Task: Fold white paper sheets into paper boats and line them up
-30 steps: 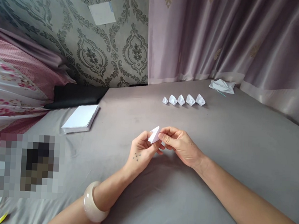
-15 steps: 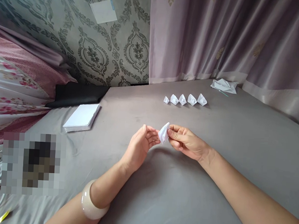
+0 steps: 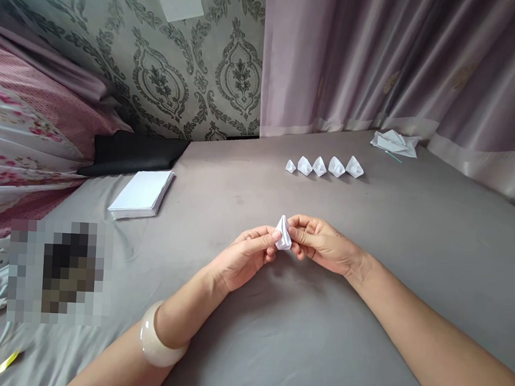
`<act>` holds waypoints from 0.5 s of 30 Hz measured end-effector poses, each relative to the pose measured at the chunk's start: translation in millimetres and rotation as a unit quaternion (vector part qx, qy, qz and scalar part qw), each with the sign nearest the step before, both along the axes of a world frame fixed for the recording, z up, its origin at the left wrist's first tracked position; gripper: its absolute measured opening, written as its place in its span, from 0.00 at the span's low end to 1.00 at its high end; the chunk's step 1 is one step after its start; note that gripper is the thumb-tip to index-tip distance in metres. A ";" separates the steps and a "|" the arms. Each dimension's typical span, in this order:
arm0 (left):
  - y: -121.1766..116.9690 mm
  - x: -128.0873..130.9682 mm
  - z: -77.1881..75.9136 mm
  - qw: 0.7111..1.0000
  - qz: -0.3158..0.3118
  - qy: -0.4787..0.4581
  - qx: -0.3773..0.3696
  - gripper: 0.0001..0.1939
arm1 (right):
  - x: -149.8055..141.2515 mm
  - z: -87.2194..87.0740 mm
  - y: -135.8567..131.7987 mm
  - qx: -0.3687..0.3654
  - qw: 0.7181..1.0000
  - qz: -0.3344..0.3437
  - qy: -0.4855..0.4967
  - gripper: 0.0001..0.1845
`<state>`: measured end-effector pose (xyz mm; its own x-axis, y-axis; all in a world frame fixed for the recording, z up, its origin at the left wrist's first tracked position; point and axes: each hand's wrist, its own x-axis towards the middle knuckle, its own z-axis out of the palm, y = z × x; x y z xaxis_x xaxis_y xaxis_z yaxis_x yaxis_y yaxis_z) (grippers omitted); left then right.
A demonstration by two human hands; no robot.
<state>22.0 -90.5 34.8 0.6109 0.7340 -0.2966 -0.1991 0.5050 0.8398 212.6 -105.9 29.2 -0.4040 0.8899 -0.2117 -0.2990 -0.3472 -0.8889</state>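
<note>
Left hand (image 3: 248, 256), open beside the paper (image 3: 282, 236) in the earlier frame, is now pinching its left side between thumb and fingers. The right hand (image 3: 324, 244) is holding the opposite edge, so each grip is clamping on the paper, which is pointing upward between both hands, above the grey cloth (image 3: 223, 185). Beyond it, five folded shapes (image 3: 319, 167) are standing in a row; a stack of sheets (image 3: 141, 191) is lying farther left.

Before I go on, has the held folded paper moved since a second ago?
Yes: the folded paper has shifted to the right, farther from the resting paper stack.
</note>
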 end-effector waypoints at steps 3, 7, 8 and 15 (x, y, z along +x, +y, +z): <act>2.0 -2.9 -0.1 1.000 0.000 -0.001 -0.009 0.11 | 0.9 2.4 0.0 -0.009 1.000 -0.010 -0.003 0.13; 4.0 -7.6 2.1 0.999 -0.029 0.003 -0.027 0.10 | 0.8 6.9 -0.6 -0.012 1.000 0.009 -0.009 0.13; 4.2 -8.4 2.9 0.999 -0.039 0.009 -0.029 0.10 | 0.5 7.3 -0.8 -0.014 1.000 0.016 -0.012 0.14; 6.3 -9.7 6.1 0.996 -0.037 0.077 -0.005 0.11 | -1.3 2.3 -1.1 -0.016 0.998 0.021 -0.054 0.16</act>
<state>12.3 -84.2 40.9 0.6099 0.6857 -0.3973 -0.0310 0.5216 0.8526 211.3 -107.0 31.5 -0.4139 0.8651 -0.2835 -0.1863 -0.3853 -0.9038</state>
